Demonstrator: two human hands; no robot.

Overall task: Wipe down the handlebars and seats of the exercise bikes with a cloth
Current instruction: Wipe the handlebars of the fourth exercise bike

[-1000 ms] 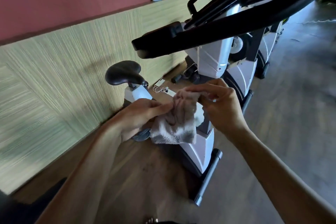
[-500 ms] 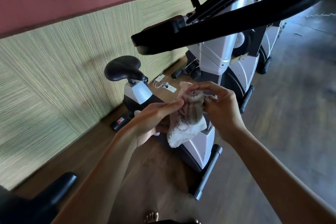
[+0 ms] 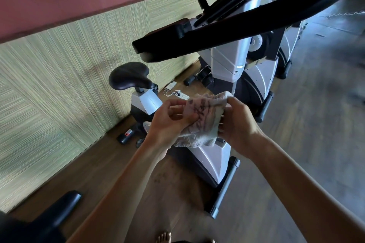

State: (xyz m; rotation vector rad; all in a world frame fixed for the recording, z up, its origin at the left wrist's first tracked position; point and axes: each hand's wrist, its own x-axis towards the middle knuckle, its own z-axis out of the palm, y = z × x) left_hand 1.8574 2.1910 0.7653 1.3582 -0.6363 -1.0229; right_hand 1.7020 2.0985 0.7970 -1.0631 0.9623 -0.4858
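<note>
- From where I stand, the step in hand looks like refolding the cloth (image 3: 201, 118) to get a cleaner face outward. The side showing is streaked dark, so I'd turn that inward and keep a flat, firm pad in one palm before touching the bike.
- The left hand (image 3: 171, 122) has its fingers curled round the cloth's left edge, thumb over the top, pinching it rather than gripping hard.
- The right hand (image 3: 239, 124) holds the opposite edge, its fingertips tucked behind the fabric and thumb on the near side. How tightly they close behind the cloth I cannot tell.
- The cloth is bunched between both hands in mid-air, touching neither seat nor bar.
- Beyond the hands, the black seat (image 3: 129, 75) sits on its post to the left, apart from the cloth and lower down.
- A long black handlebar (image 3: 227, 31) crosses overhead, above the hands and clear of them.
- The grey and white exercise bike (image 3: 215, 156) stands on the wooden floor (image 3: 296, 144) directly behind the cloth.
- Neither surface is being wiped yet.
</note>
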